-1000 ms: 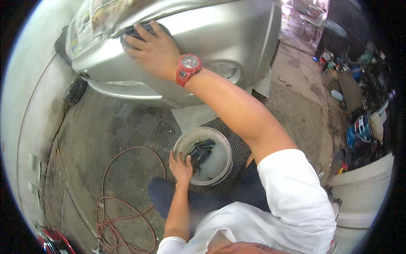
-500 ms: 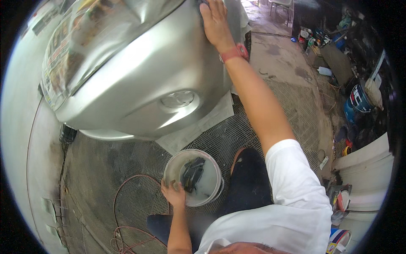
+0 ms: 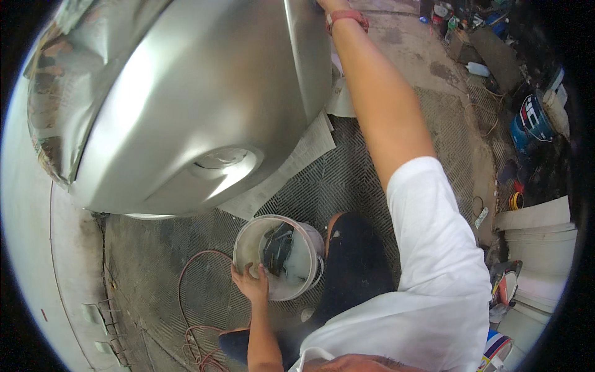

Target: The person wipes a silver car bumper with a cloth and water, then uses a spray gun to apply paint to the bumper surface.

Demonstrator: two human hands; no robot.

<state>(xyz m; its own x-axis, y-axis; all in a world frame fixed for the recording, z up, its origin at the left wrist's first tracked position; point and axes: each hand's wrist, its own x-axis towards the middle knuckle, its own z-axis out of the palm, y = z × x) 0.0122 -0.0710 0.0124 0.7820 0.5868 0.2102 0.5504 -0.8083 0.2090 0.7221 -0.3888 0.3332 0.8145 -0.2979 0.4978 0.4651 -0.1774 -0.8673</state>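
Your left hand: gripping the rim of the pale bucket, dark object inside. Your right hand: cropped by the top edge, beside the silver bumper; grip cannot be told. Bumper: ahead of you; finished and remaining areas look indistinguishable.

At lower centre, the left hand holds the rim of a pale bucket; at the top edge, the right hand, partly cut off, is beside the silver car bumper.
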